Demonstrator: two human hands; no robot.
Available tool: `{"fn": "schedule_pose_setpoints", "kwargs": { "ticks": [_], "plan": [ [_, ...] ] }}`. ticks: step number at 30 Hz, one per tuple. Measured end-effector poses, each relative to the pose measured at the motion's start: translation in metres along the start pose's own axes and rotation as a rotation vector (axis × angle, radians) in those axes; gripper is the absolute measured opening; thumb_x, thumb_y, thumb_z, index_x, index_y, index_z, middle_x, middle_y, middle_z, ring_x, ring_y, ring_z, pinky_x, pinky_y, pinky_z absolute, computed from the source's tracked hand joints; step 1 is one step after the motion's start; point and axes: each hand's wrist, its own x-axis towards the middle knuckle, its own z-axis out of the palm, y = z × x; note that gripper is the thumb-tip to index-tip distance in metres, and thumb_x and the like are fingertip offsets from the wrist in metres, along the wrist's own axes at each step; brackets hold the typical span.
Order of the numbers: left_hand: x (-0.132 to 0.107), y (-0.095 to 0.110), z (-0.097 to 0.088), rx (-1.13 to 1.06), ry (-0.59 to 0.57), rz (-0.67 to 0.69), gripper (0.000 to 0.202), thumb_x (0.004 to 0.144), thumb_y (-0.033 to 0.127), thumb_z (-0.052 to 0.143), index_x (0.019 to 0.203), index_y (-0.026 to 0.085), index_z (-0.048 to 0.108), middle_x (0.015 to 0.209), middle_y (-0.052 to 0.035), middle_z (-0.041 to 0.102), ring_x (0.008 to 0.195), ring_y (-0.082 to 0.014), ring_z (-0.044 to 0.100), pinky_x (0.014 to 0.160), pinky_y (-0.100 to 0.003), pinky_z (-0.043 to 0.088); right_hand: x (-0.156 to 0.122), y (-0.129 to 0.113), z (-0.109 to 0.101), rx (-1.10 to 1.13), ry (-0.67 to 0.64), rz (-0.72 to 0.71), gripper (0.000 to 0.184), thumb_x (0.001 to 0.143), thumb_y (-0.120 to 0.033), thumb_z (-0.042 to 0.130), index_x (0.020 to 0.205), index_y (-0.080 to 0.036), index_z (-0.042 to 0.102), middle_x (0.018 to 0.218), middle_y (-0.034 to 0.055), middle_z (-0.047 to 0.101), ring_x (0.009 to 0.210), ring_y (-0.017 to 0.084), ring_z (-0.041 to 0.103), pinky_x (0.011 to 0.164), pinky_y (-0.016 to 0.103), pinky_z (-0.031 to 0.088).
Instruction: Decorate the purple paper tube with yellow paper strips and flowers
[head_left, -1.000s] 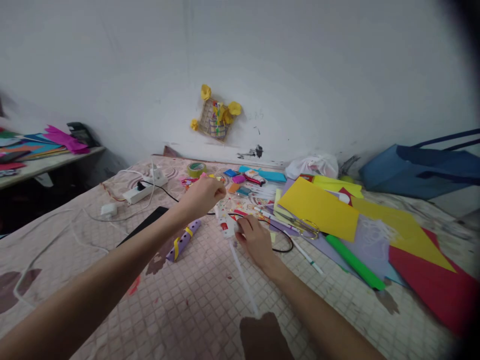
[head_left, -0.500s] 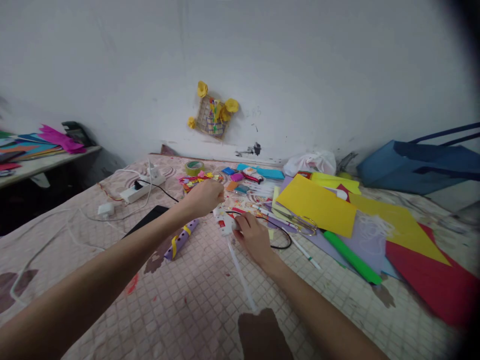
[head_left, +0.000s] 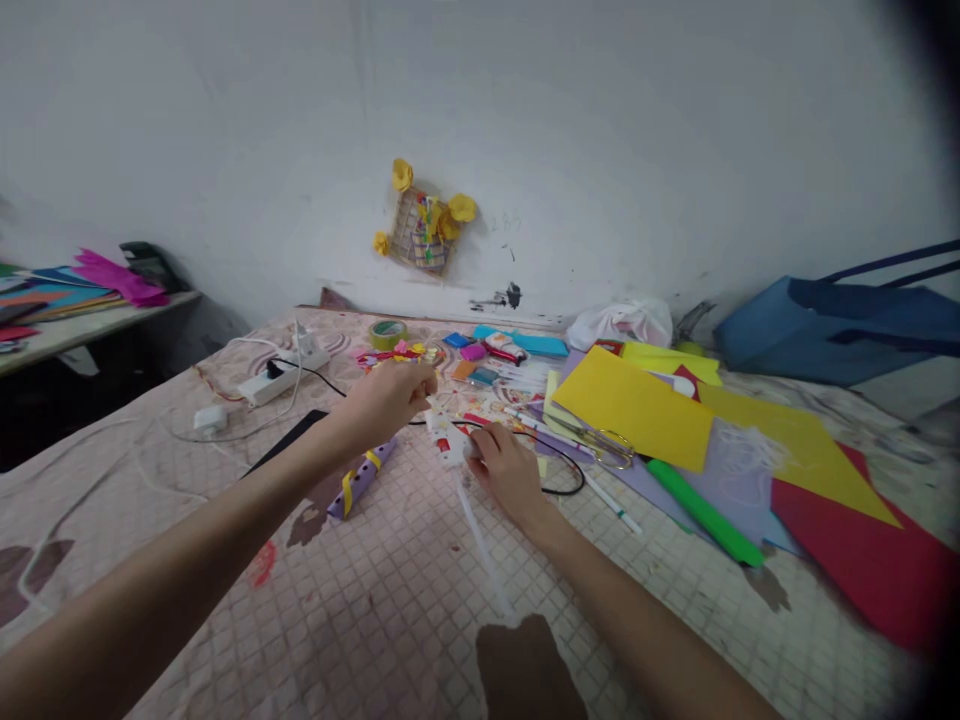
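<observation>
Mid-quilt, just near the scrap pile, a white glue gun lies low on the cover w/ its clear stick trailing toward the near edge; R hand is on its right side, fingers curled and pinching the body. L hand sits just far-left of the gun's tip, fingers bunched together in a pinch, contents too small to tell. Black cord loops right of the R hand, purple roll near-left of the L hand, scissors and yellow sheet further right, power strip far left.
</observation>
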Motion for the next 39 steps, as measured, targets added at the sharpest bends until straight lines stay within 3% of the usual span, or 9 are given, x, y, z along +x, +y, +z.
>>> {"fn": "schedule_pose_setpoints", "kwargs": {
  "ticks": [8,15,21,26,31,35,39],
  "plan": [
    [0.01,0.002,0.007,0.144,-0.067,0.171,0.018,0.076,0.013,0.046,0.07,0.017,0.063,0.078,-0.006,0.063,0.075,-0.0164,0.056,0.068,-0.026,0.04,-0.001,-0.001,-0.001,0.008,-0.008,-0.013,0.023,0.077,-0.019,0.057,0.1,-0.019,0.054,0.101,0.0077,0.057,0.089,0.021,0.053,0.066,0.029,0.045],
    [0.044,-0.004,0.005,0.084,-0.407,0.252,0.025,0.067,0.006,0.052,0.077,0.021,0.068,0.081,-0.0021,0.068,0.076,-0.0147,0.058,0.071,-0.023,0.04,-0.001,-0.003,-0.002,0.024,-0.011,-0.025,0.022,0.079,-0.019,0.054,0.101,-0.02,0.054,0.103,0.0085,0.056,0.091,0.021,0.053,0.067,0.029,0.045],
    [0.062,-0.003,0.004,0.106,-0.58,0.271,0.019,0.06,0.004,0.053,0.061,0.019,0.065,0.064,0.0003,0.065,0.057,-0.0115,0.051,0.054,-0.02,0.034,0.0,-0.003,-0.005,0.044,-0.014,-0.02,0.021,0.079,-0.018,0.054,0.101,-0.019,0.055,0.102,0.0091,0.057,0.091,0.021,0.053,0.067,0.031,0.046],
    [0.063,0.005,0.004,0.18,-0.558,0.288,0.017,0.057,0.003,0.053,0.05,0.017,0.059,0.056,-0.0007,0.06,0.052,-0.0119,0.046,0.051,-0.023,0.029,0.001,-0.003,-0.008,0.057,-0.029,-0.03,0.024,0.079,-0.018,0.055,0.103,-0.019,0.054,0.104,0.0089,0.056,0.092,0.021,0.053,0.069,0.03,0.046],
    [0.055,0.004,-0.021,0.056,-0.464,0.281,0.01,0.065,0.012,0.055,0.061,0.018,0.061,0.062,0.0005,0.06,0.058,-0.0112,0.049,0.055,-0.021,0.031,-0.001,0.0,-0.004,0.06,0.001,-0.003,0.024,0.078,-0.018,0.056,0.102,-0.019,0.054,0.106,0.0088,0.056,0.093,0.02,0.054,0.069,0.029,0.046],
    [0.033,-0.004,-0.038,-0.037,-0.386,0.239,0.009,0.073,0.02,0.054,0.069,0.018,0.061,0.066,0.0008,0.06,0.06,-0.0103,0.05,0.055,-0.02,0.033,0.0,0.005,-0.001,0.102,-0.008,0.042,0.026,0.077,-0.018,0.056,0.102,-0.02,0.054,0.105,0.0078,0.056,0.094,0.021,0.053,0.071,0.029,0.046],
    [-0.002,-0.012,-0.024,-0.172,-0.377,0.158,0.012,0.076,0.026,0.052,0.075,0.018,0.061,0.068,0.0006,0.06,0.06,-0.01,0.051,0.054,-0.019,0.034,0.007,0.016,0.0,0.243,0.014,0.155,0.023,0.077,-0.023,0.057,0.1,-0.02,0.055,0.097,0.0059,0.058,0.086,0.019,0.055,0.069,0.028,0.045]
  ]
}}
